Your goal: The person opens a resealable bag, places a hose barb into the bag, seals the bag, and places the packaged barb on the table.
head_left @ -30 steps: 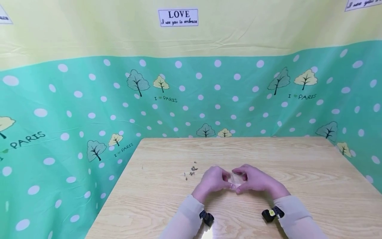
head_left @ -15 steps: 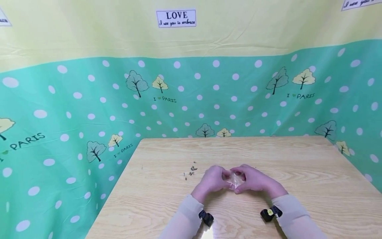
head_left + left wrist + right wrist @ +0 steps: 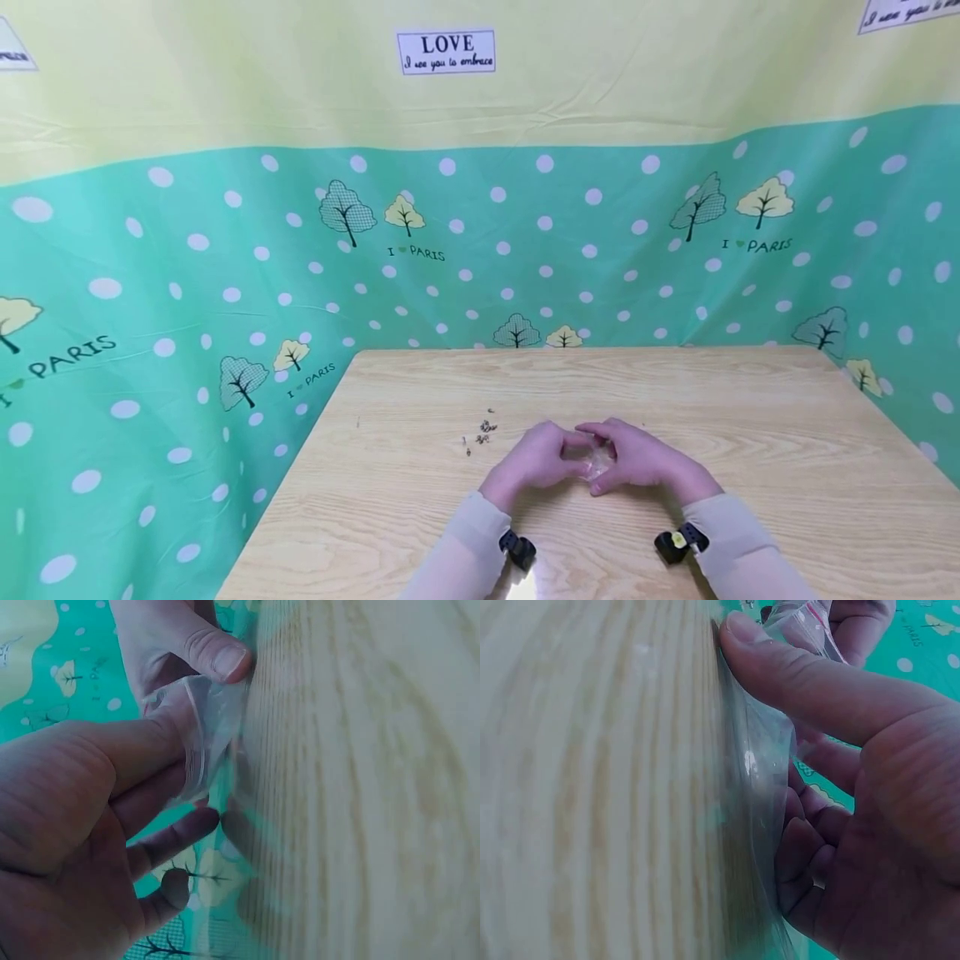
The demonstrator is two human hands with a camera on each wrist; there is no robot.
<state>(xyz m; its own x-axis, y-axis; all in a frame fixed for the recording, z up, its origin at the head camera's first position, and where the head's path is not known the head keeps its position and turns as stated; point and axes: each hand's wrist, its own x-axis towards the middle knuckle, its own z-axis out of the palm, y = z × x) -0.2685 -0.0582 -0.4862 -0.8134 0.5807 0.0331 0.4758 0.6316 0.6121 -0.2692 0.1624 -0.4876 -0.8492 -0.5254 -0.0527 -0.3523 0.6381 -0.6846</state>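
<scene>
Low and just right of centre in the head view, a clear bag [image 3: 597, 463] is sitting between the two hands, close above the table [image 3: 675, 383]. The left hand [image 3: 542, 456] is pinching the bag's left side; in the left wrist view its thumb is showing through the plastic, though whether it is lying inside or behind is impossible to tell, and two fingers are reaching free below. The right hand [image 3: 637, 456] is gripping the other side, its thumb pressing near the top of the right wrist view and its lower fingers curling behind the plastic. A red line [image 3: 819, 624] is running along the bag near the upper right of that view. Left of the hands in the head view, small dark bits [image 3: 485, 427] are lying scattered on the table, too tiny to identify. Pale sleeves [image 3: 467, 542] are covering both forearms at lower centre and lower right, and a green-and-yellow cloth [image 3: 480, 292] is hanging behind.
</scene>
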